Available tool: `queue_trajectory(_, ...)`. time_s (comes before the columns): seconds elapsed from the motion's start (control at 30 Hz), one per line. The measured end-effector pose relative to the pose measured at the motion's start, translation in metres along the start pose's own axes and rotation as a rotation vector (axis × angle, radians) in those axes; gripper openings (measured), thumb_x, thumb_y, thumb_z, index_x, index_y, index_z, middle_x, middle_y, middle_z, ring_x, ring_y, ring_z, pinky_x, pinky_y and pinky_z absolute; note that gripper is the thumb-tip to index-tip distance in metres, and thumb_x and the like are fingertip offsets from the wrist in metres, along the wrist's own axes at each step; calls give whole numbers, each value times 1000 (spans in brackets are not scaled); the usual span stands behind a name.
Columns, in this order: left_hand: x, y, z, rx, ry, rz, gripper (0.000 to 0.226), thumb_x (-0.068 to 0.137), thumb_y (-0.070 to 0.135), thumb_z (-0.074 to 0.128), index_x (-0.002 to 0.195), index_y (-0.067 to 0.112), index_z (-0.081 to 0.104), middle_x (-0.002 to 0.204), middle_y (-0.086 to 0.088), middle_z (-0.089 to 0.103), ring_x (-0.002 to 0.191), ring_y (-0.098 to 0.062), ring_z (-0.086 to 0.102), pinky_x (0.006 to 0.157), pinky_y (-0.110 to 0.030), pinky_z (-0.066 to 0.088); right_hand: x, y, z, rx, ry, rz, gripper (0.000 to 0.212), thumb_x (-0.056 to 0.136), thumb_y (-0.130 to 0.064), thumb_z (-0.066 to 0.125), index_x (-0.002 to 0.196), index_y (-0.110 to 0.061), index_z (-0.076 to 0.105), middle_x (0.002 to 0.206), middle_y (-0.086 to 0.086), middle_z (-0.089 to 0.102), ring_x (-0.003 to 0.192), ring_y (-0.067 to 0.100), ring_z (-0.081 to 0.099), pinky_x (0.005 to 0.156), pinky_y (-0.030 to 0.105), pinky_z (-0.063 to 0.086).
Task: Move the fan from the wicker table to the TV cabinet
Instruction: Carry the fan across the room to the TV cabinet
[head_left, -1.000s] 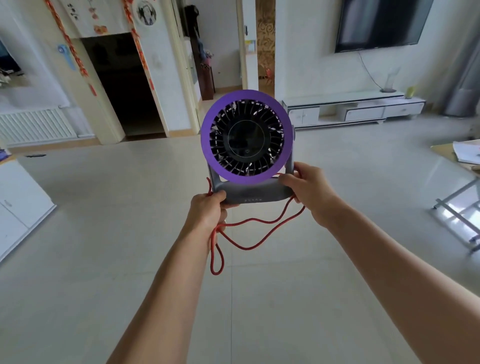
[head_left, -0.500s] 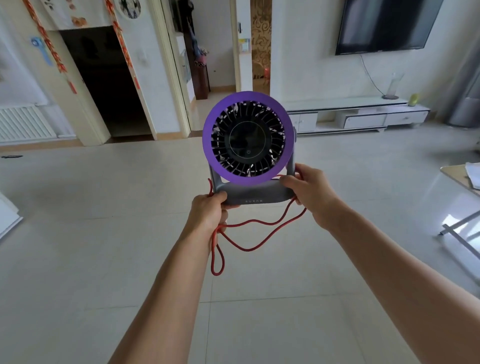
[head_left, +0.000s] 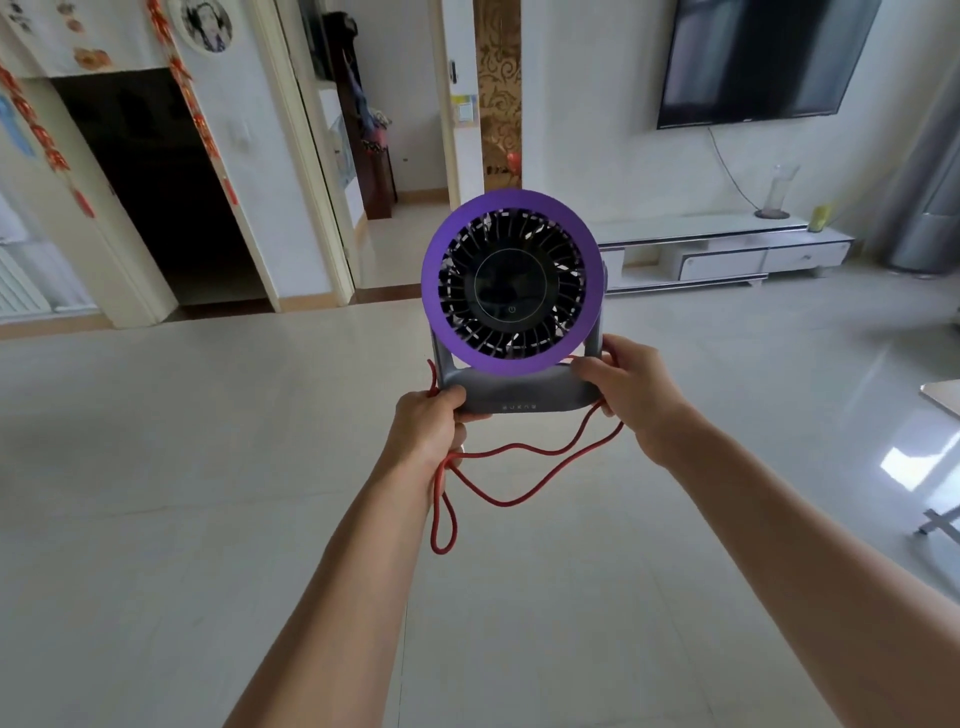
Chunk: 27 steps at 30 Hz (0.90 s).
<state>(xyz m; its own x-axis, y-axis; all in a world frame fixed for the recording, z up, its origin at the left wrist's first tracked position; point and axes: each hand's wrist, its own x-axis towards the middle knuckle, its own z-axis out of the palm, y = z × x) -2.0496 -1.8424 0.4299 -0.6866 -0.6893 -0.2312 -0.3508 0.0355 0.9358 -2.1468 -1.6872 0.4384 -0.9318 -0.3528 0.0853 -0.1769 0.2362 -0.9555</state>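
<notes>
The fan (head_left: 511, 291) is off its table and mid-frame, its grey base gripped at either end by the left hand (head_left: 428, 426) and right hand (head_left: 631, 392) (red cord (head_left: 511, 475) dangling below), with the cabinet (head_left: 722, 252) at right-centre not yet reached.

Power symbol on fan (head_left: 511, 283); base lettering seems illegible.

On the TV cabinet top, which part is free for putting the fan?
The TV cabinet top looks bare from behind the fan to the clear vase. The right end is crowded: vase, then a yellow-green item.
</notes>
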Motion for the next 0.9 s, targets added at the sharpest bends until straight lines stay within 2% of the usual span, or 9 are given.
queue_trajectory(0.1,55,23,14,22,-16,4,28,99,27,49,77,12,56,64,-6,50,55,-14,47,52,-26,39,58,0,5,2,14,-3,5,91,-7,56,89,-5,60,66,0,49,58,11,43,50,19,34)
queue_trajectory(0.27,135,58,44,32,-24,7,27,97,25,50,99,2,64,66,-8,52,53,-15,46,51,-27,38,145,6,7,10,43,-5,4,91,-7,57,90,-4,59,66,1,49,58,11,43,47,15,35)
queue_trajectory(0.33,163,67,54,36,-27,15,24,97,27,51,88,7,61,79,-13,61,61,-17,52,55,-29,42,173,8,7,23,40,-8,3,91,-7,57,93,-5,58,67,-1,51,58,9,45,41,9,35)
queue_trajectory(0.4,195,76,71,30,-26,21,23,96,28,52,82,11,57,82,-12,63,65,-19,54,57,-30,43,207,14,5,36,40,-11,4,92,-8,57,95,-6,58,69,-1,52,59,7,46,39,7,34)
queue_trajectory(0.5,236,87,93,31,-23,22,24,96,29,52,88,9,61,73,-9,59,60,-17,53,56,-28,43,255,24,1,57,39,-17,2,91,-7,58,92,-8,59,66,-3,52,56,7,46,40,9,34)
queue_trajectory(0.63,298,107,132,17,0,13,26,97,30,51,76,15,55,86,-11,64,75,-21,58,65,-31,46,331,38,-9,48,28,-36,16,90,-7,58,77,-17,58,63,-3,51,54,8,44,42,13,34)
queue_trajectory(0.73,346,128,162,3,22,5,28,97,29,52,73,15,53,87,-12,63,76,-22,58,67,-33,46,392,46,-18,36,12,-49,23,89,-7,58,72,-23,56,61,-4,48,53,9,42,45,16,33)
queue_trajectory(0.83,397,151,196,14,43,-11,28,98,30,51,76,13,55,88,-13,65,73,-21,58,64,-30,46,462,53,-29,21,-3,-44,23,88,-8,58,71,-22,55,61,-3,47,53,10,42,46,17,32)
queue_trajectory(0.9,428,163,215,11,51,-15,25,98,32,51,87,11,59,90,-12,68,72,-20,59,62,-28,46,502,58,-34,11,-19,-36,21,89,-8,58,73,-21,55,61,-3,48,53,9,43,45,16,33)
